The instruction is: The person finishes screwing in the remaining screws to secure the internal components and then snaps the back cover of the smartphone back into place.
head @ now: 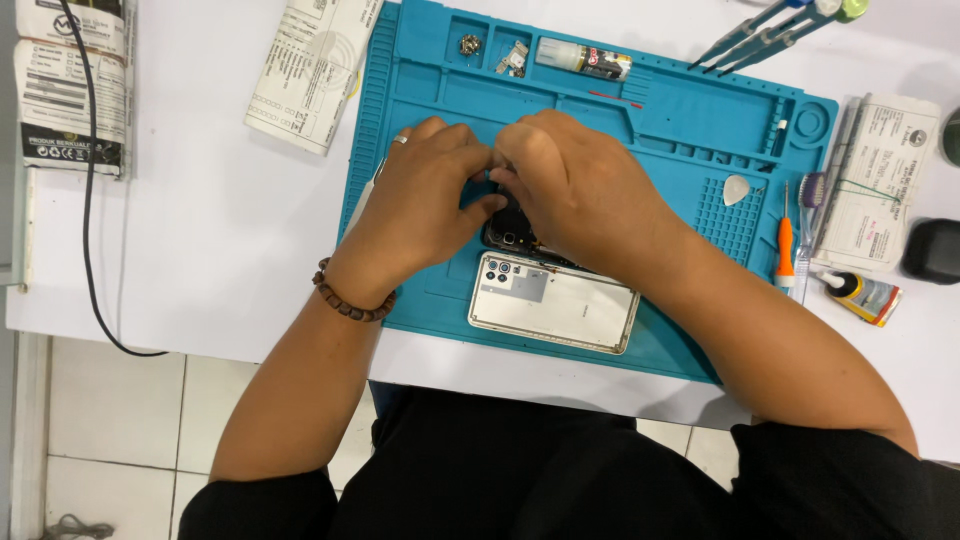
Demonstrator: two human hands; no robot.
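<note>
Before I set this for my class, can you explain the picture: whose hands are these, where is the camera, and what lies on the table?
The one picture comes from a camera on the person's head, looking down. The left hand, with ring and bead bracelet, and the right hand meet over a dark opened phone on a blue work mat; their grip is hidden. Nearer the person lies a white phone back cover. Also there: a small bottle, tweezers, an orange screwdriver and a glue tube.

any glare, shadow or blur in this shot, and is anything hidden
Head view: bright, even light, only soft shadows under the left hand and right hand; mild sheen on the white back cover; focus sharp throughout; the hands hide most of the dark phone.
</note>
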